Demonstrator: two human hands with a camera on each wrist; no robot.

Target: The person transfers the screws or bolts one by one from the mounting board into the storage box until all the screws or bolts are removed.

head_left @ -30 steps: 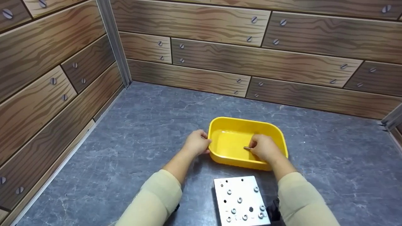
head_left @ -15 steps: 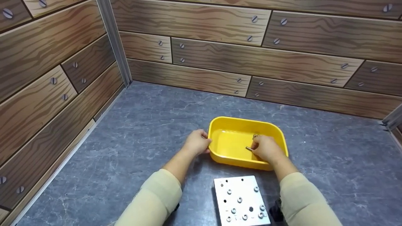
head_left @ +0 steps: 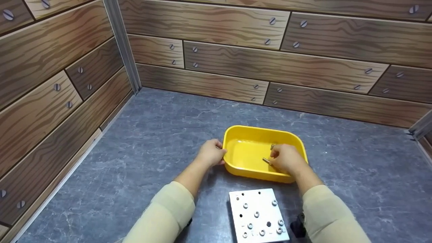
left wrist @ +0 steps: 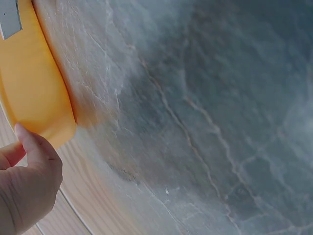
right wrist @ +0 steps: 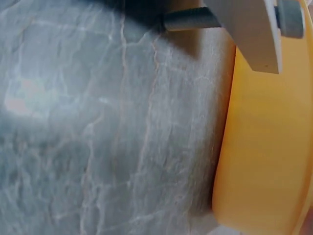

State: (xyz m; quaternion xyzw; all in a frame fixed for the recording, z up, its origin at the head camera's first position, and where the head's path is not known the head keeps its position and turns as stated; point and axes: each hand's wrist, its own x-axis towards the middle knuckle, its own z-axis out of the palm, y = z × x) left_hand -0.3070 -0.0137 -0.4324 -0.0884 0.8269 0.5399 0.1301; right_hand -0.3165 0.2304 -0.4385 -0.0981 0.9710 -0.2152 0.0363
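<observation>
Wood-plank panels printed with screw heads form the left wall (head_left: 50,135) of the frame, meeting a grey metal post (head_left: 123,47) at upper left, beyond which a similar back wall (head_left: 202,79) runs to the right edge. Below spreads a dark grey, marble-veined table (head_left: 162,135).

At lower left, a pale left sleeve (head_left: 165,212) leads to the left hand (head_left: 210,153), near the centre, its thumb and fingers pinching the left rim of a yellow tray (head_left: 256,173). That tray sits right of centre. Under it, at bottom centre, lies a silver metal block (head_left: 259,222) dotted with holes and bolts.

Inside the tray, two small metal pieces (head_left: 266,161) show beside the right hand (head_left: 287,158), whose fingers are bent; whether they grip anything cannot be told. Farther right, a black object (head_left: 298,225) lies next to the pale right sleeve (head_left: 332,216) at lower right.
</observation>
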